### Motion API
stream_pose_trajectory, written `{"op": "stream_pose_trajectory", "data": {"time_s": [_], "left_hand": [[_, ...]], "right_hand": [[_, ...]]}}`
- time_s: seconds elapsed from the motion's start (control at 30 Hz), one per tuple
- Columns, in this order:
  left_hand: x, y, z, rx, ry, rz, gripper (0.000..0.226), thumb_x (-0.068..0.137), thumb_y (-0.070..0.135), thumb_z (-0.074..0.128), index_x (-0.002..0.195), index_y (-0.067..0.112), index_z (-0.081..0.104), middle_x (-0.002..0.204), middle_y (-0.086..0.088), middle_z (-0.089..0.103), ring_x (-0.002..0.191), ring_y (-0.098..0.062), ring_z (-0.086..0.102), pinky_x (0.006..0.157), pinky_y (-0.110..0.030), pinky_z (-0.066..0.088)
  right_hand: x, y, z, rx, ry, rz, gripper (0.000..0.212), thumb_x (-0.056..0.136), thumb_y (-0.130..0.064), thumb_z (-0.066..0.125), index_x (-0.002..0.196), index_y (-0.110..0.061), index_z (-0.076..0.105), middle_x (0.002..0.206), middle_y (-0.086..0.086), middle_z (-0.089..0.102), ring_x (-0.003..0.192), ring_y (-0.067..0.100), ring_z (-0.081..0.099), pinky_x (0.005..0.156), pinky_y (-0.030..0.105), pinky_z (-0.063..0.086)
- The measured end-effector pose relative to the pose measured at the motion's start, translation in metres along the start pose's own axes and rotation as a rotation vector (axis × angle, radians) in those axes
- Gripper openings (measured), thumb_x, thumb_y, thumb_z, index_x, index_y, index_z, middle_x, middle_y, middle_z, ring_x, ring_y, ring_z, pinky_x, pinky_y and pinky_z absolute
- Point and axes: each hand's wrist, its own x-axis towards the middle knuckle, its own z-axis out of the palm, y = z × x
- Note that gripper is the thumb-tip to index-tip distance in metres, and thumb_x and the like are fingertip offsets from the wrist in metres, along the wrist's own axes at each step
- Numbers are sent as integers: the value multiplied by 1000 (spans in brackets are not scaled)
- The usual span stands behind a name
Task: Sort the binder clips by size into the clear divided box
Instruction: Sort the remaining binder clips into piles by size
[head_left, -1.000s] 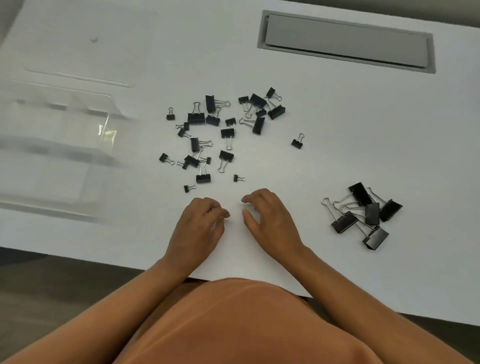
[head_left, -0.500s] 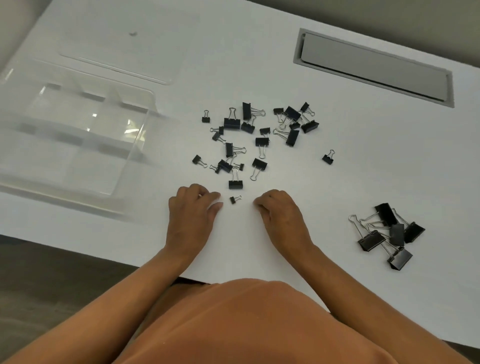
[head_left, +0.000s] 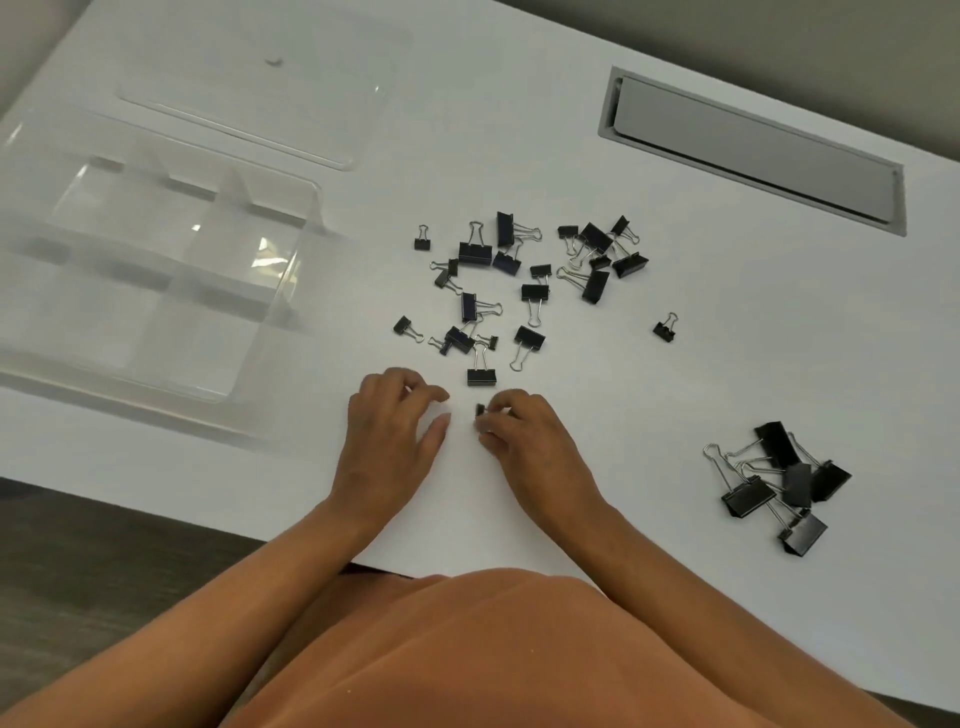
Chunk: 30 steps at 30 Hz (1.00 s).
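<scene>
My right hand (head_left: 530, 447) pinches a small black binder clip (head_left: 480, 410) between thumb and fingertips, low over the white table. My left hand (head_left: 389, 431) lies just left of it with fingers curled; a silver glint of a small clip's wire (head_left: 408, 388) shows between them. Beyond both hands lies a scattered heap of small and medium clips (head_left: 519, 291). One small clip (head_left: 665, 328) sits alone to the right. A pile of large clips (head_left: 779, 483) lies near the right front. The clear divided box (head_left: 306, 208) stands at the left, with no clips visible in it.
The box's clear lid (head_left: 260, 88) lies flat behind the box. A grey cable hatch (head_left: 753, 150) is set into the table at the back right. The table's front edge (head_left: 156, 512) runs close to my body.
The view has swung so the box is in fuller sight. My right hand has closed on the small clip that lay between the hands. My left hand moved over the small clip in front of it.
</scene>
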Motion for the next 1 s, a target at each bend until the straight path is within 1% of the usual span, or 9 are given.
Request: {"op": "stream_pose_trajectory", "data": {"time_s": [0.13,0.23,0.37,0.53,0.67,0.73,0.8,0.87,1.0], "left_hand": [[25,-18,-10,75,64,-134,43,99,20,67,141,15,58,140,-10,50,121,-32,49,97,-48,49],[42,-28,-11,163,44,-134,51,103,24,62,151,17,49,148,-11,48,123,-34,49,96,-50,46],[54,-34,-11,219,-1,-50,47,103,27,61,149,20,53,142,-10,50,114,-35,50,87,-50,48],[59,-39,-15,110,6,-125,50,101,35,66,146,17,54,136,-11,51,108,-33,50,91,-48,50],[51,-35,-19,-24,117,-169,52,99,26,70,146,15,54,132,-12,47,110,-24,51,92,-31,47],[46,-29,-16,4,125,-59,39,99,23,69,135,10,64,118,-12,55,103,-27,56,90,-37,53],[44,-25,-8,44,66,38,33,101,26,66,128,9,69,108,-11,60,96,-31,60,83,-48,55],[47,-19,-1,72,22,55,34,101,29,64,128,10,70,104,-10,61,92,-32,60,76,-50,55],[58,-10,3,111,27,14,34,101,33,65,129,15,71,102,-8,59,87,-30,59,72,-47,53]], "right_hand": [[-7,3,0,9,16,-25,7,98,-9,70,101,-11,75,102,-2,64,93,22,59,75,32,54],[-13,0,-3,9,-8,-11,17,97,-9,70,113,-15,67,112,-2,60,97,20,59,66,40,57],[-6,-2,-7,-47,-69,-25,50,99,-11,69,145,-24,55,138,1,51,111,21,58,67,37,59],[-3,3,-9,-60,-131,-44,23,102,-16,65,125,-17,68,128,-3,55,110,21,57,75,41,59],[-4,-2,-20,38,-127,-7,36,100,-31,69,135,-23,65,127,-6,57,100,13,61,75,31,55],[4,-3,-28,37,-57,5,38,100,-39,68,135,-25,65,124,-7,58,88,11,62,71,29,54],[21,0,-34,22,56,24,27,103,-32,66,127,-21,69,117,-4,61,88,14,63,71,33,56],[44,5,-36,-39,138,55,22,103,-20,63,123,-17,71,117,0,64,99,21,63,75,39,58],[79,12,-32,-207,48,47,27,102,-13,60,127,-17,71,129,0,65,113,29,56,76,43,57]]}}
